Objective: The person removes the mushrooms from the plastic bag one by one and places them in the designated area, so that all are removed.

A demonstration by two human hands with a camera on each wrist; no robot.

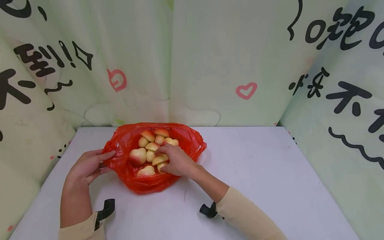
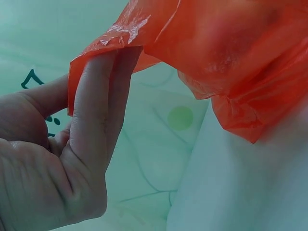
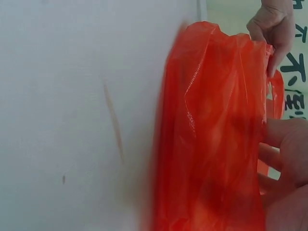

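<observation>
A red plastic bag (image 1: 144,185) lies with its mouth spread wide, holding several mushroom-shaped pieces with tan to reddish caps and cream stems. Among them is a rounder, peach-like piece (image 1: 137,157) with a pink blush. My left hand (image 1: 85,166) pinches the bag's left rim between thumb and fingers; in the left wrist view the red film (image 2: 130,33) drapes over the fingertips. Reaching in from the right, my right hand (image 1: 180,161) has thumb and fingers round a mushroom-shaped piece (image 1: 159,159) near the middle. The bag's side hides its fingertips in the right wrist view.
The bag is on a white table (image 1: 255,180), towards its back left. Pale green curtains (image 1: 210,66) with dark lettering and pink hearts enclose the back and both sides. A black strap piece (image 1: 208,210) shows at the right cuff, another (image 1: 106,209) at the left.
</observation>
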